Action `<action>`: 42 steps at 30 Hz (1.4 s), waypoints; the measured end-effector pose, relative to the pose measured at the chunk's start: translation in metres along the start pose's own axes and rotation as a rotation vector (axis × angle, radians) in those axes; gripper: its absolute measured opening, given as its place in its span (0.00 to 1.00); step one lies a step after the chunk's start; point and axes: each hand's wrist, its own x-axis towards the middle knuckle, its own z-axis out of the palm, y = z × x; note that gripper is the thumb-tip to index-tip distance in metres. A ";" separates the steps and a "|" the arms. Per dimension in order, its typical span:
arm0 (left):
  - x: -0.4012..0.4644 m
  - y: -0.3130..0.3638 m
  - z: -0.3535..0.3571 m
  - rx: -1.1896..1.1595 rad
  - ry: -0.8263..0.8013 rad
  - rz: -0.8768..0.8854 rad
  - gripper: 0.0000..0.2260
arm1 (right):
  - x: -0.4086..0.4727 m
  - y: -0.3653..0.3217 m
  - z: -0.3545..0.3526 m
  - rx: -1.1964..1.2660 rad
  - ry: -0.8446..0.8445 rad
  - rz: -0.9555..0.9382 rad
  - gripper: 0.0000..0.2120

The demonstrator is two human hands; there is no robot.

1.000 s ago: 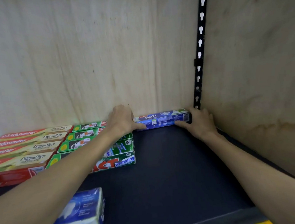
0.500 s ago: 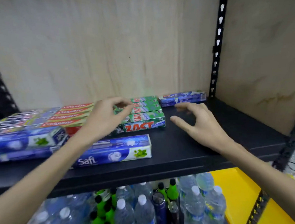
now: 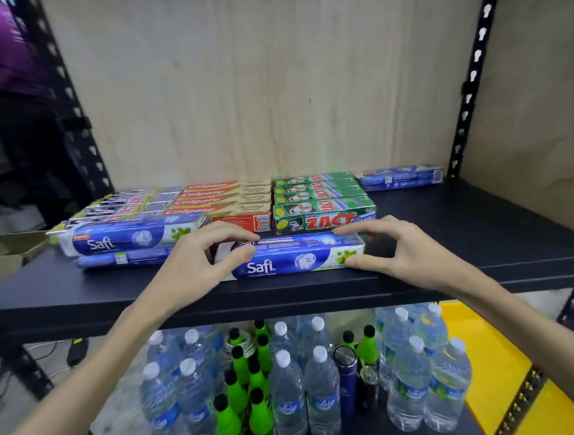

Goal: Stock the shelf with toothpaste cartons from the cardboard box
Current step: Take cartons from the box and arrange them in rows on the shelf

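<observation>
Gripping one Safi carton (image 3: 295, 255) (two hands (image 3: 192, 259))

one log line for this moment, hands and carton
left hand: pinches Safi carton left end | right hand: pinches right end | carton: flat at shelf front, before ZACT stack

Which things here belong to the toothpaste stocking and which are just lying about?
Job: Safi carton gripped by left hand and right hand; Colgate cartons; Zact cartons; black shelf; cardboard box.
Lying about: water bottles; green bottles; blue flask.
</observation>
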 end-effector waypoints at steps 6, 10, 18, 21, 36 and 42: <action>-0.002 -0.003 0.003 -0.009 -0.003 -0.012 0.12 | 0.001 0.006 -0.002 0.080 -0.006 0.028 0.17; 0.001 -0.005 0.010 -0.068 0.077 -0.026 0.09 | 0.004 0.009 0.000 0.190 0.006 0.036 0.13; 0.007 -0.007 0.019 0.004 0.143 -0.084 0.15 | 0.002 0.003 0.001 0.190 0.027 0.009 0.20; 0.006 -0.008 0.020 0.026 0.148 -0.086 0.16 | 0.003 0.008 0.002 0.186 0.054 0.005 0.18; -0.001 -0.010 0.021 0.047 0.182 0.001 0.10 | 0.004 0.010 0.004 0.222 0.101 0.056 0.12; -0.002 -0.008 0.021 0.075 0.145 0.002 0.14 | 0.005 0.016 0.007 0.163 0.140 0.130 0.14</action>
